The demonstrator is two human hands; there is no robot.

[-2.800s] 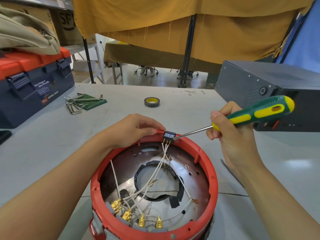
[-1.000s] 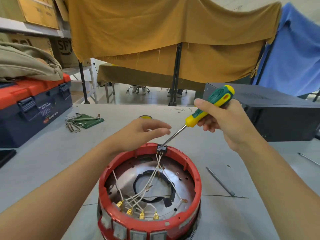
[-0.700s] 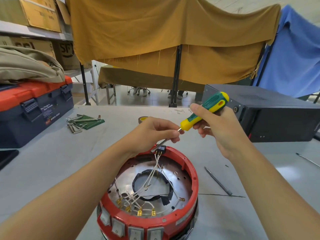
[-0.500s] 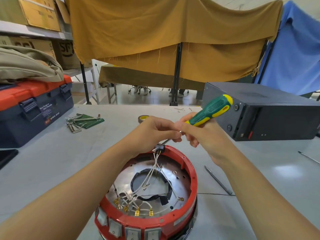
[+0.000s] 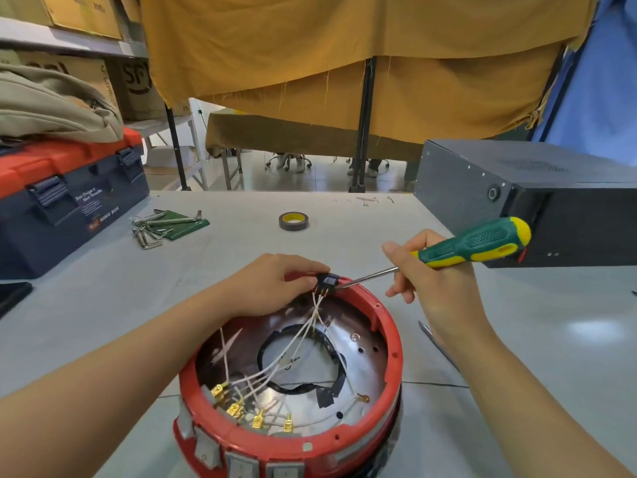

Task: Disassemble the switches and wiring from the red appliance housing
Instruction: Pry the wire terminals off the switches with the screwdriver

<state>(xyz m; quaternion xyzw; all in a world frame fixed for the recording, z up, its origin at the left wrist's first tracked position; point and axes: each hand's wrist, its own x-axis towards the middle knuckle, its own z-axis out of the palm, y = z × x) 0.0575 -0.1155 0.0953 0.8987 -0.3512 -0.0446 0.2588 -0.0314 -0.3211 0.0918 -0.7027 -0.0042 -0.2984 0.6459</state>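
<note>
Head camera, looking down at a grey worktable (image 5: 344,215). A round red appliance housing (image 5: 393,343) sits open at the near edge of the table, its shiny metal floor showing. The left hand (image 5: 272,284) rests on the far rim, fingers curled, pinching a small black switch (image 5: 325,281) that sits at the rim. Thin white wires (image 5: 300,343) run from the switch down across the inside to brass terminals (image 5: 236,407) along the near wall. The right hand (image 5: 434,288) grips a green and yellow screwdriver (image 5: 472,243), its metal tip touching the right side of the switch. Farther back lie a roll of tape (image 5: 293,220) and a set of hex keys (image 5: 155,225). A red and navy toolbox (image 5: 69,194) stands at left, a dark metal box (image 5: 551,201) at right.
</note>
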